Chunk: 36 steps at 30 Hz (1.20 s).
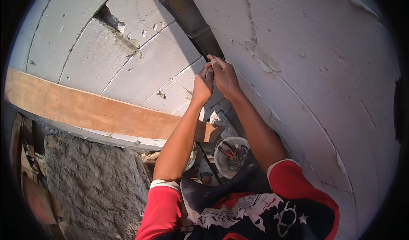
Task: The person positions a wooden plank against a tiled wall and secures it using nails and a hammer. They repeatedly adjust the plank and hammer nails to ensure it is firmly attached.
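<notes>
Both arms reach forward to a narrow dark gap (187, 16) between two walls of pale blocks. My left hand (203, 86) is closed, its fingers curled up close to the other hand. Beside it, my right hand (225, 76) is also closed, with its fingertips bent over toward the left ones. The hands meet at the lower end of the gap. Whatever they hold between the fingers is too small and too hidden to name.
A long wooden board (93, 108) lies along the left block wall (140, 74). The right block wall (319, 61) rises close to my right arm. Below stands a bucket (219, 163) with red-handled pliers (230, 151) inside. Rough grey masonry (93, 176) is at the lower left.
</notes>
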Each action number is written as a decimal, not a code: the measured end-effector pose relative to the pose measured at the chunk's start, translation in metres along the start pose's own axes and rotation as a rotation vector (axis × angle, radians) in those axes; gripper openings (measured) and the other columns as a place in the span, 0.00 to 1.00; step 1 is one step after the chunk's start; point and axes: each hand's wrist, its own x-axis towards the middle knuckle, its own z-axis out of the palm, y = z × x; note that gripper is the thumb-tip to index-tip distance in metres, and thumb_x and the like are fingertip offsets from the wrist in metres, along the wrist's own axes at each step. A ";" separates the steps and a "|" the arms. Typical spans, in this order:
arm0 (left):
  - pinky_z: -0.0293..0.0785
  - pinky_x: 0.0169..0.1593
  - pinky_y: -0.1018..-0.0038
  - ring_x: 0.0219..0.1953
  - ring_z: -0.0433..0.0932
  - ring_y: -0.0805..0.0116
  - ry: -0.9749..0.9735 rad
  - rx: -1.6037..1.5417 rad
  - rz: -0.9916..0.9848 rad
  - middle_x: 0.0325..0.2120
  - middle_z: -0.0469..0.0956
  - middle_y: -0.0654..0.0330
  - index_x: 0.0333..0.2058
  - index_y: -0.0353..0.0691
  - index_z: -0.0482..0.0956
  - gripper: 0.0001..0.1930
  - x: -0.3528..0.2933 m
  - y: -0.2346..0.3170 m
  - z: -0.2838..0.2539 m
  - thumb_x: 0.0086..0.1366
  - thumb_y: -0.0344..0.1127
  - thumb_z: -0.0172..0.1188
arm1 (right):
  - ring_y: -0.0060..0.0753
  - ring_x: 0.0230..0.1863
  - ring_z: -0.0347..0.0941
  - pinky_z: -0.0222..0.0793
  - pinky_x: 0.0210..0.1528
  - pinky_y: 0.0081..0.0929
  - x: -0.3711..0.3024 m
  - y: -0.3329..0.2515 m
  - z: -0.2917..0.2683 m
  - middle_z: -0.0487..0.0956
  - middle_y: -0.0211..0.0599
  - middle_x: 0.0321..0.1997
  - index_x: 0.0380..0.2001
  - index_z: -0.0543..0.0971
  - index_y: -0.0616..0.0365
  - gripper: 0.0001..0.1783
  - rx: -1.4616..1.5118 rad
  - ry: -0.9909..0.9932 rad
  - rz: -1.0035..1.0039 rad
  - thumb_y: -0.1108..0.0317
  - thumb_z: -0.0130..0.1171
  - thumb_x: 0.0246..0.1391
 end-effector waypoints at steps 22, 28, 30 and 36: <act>0.74 0.57 0.73 0.51 0.79 0.69 -0.158 -0.159 -0.423 0.50 0.81 0.52 0.60 0.30 0.72 0.21 -0.116 -0.023 -0.052 0.77 0.39 0.51 | 0.39 0.63 0.71 0.61 0.67 0.30 0.139 0.088 0.012 0.78 0.48 0.61 0.60 0.74 0.65 0.21 -0.282 0.123 -0.260 0.66 0.43 0.71; 0.75 0.55 0.73 0.49 0.81 0.69 0.008 -0.149 -0.644 0.49 0.81 0.53 0.59 0.31 0.73 0.19 -0.209 -0.011 -0.094 0.77 0.38 0.51 | 0.44 0.60 0.74 0.62 0.66 0.34 0.131 0.082 0.017 0.79 0.48 0.57 0.57 0.76 0.61 0.20 -0.141 -0.095 -0.242 0.63 0.43 0.72; 0.75 0.55 0.73 0.49 0.81 0.69 0.014 -0.146 -0.682 0.49 0.81 0.53 0.59 0.31 0.73 0.19 -0.228 -0.009 -0.099 0.77 0.37 0.50 | 0.35 0.55 0.74 0.64 0.63 0.29 0.150 0.098 0.008 0.77 0.44 0.56 0.60 0.71 0.63 0.19 -0.193 -0.050 -0.221 0.67 0.39 0.73; 0.75 0.54 0.76 0.47 0.81 0.72 0.076 -0.210 -0.766 0.48 0.82 0.54 0.59 0.29 0.73 0.19 -0.269 -0.011 -0.099 0.77 0.37 0.51 | 0.30 0.51 0.74 0.67 0.59 0.29 0.154 0.104 0.017 0.77 0.42 0.52 0.60 0.66 0.63 0.17 -0.045 0.012 -0.263 0.69 0.36 0.74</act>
